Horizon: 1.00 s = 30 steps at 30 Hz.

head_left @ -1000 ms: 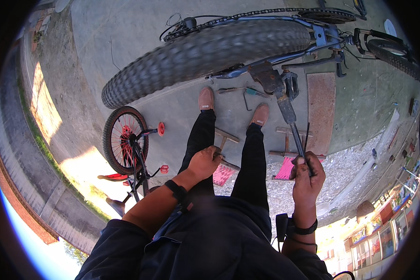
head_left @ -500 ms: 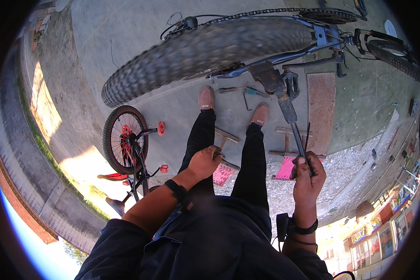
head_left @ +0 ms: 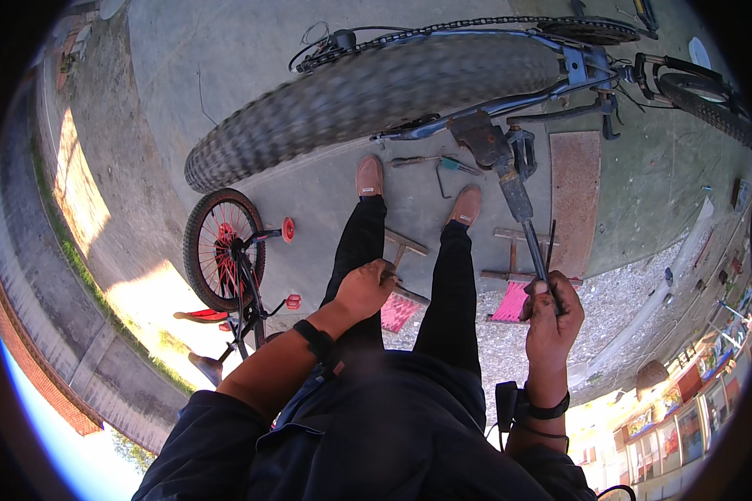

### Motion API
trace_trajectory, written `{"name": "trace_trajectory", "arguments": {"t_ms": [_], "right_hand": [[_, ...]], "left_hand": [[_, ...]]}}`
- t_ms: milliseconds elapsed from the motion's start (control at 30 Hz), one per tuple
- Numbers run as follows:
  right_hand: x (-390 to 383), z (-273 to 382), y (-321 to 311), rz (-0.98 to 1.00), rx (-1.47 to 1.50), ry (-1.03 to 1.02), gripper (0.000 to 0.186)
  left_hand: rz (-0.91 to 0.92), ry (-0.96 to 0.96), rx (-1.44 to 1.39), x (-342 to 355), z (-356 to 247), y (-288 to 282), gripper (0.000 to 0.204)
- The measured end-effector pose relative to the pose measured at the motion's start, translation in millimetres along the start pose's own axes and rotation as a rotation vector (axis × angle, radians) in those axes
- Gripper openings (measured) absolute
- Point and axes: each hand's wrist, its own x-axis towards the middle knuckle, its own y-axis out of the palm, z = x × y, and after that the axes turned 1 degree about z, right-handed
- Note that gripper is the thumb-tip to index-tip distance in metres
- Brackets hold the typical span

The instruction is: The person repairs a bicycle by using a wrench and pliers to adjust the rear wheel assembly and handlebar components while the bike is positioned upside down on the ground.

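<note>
My right hand [head_left: 556, 313] is closed round a long metal bar [head_left: 533, 238], which runs up to a dark, worn fitting [head_left: 476, 138] at the blue bicycle frame [head_left: 575, 67]. Above my feet lies the bicycle's big knobby tyre [head_left: 368, 83], its tread blurred, with the chain [head_left: 443, 27] along its far side. My left hand [head_left: 363, 292] is closed in front of my dark trousers, its fingertips pinched; whether it holds anything is hidden.
A small black-and-red bicycle [head_left: 194, 246] lies at left. Hand tools [head_left: 459, 164] lie beyond my shoes [head_left: 369, 175]. Two low stools with pink woven seats [head_left: 510, 305] [head_left: 399, 316] are behind my legs. A rusty board [head_left: 572, 192] lies at right, with a gravel strip below it.
The big tyre stays blurred, and it and the frame have shifted very slightly to the right. Both hands stay in place, my right still on the bar.
</note>
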Motion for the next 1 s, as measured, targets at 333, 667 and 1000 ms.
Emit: {"name": "trace_trajectory", "arguments": {"t_ms": [333, 667, 1000], "right_hand": [[0.6, -1.4, -2.1, 0.001, -0.09, -0.044, 0.026], [-4.1, -6.7, -2.7, -0.034, 0.007, 0.054, 0.023], [-2.9, 0.5, -4.6, 0.009, 0.102, 0.068, 0.022]], "left_hand": [[-0.024, 0.049, -0.072, -0.8, 1.6, 5.2, 0.031], [-0.095, 0.069, -0.092, -0.4, 15.0, 3.4, 0.03], [-0.018, -0.025, -0.115, 0.1, 13.8, -7.4, 0.03]]}}
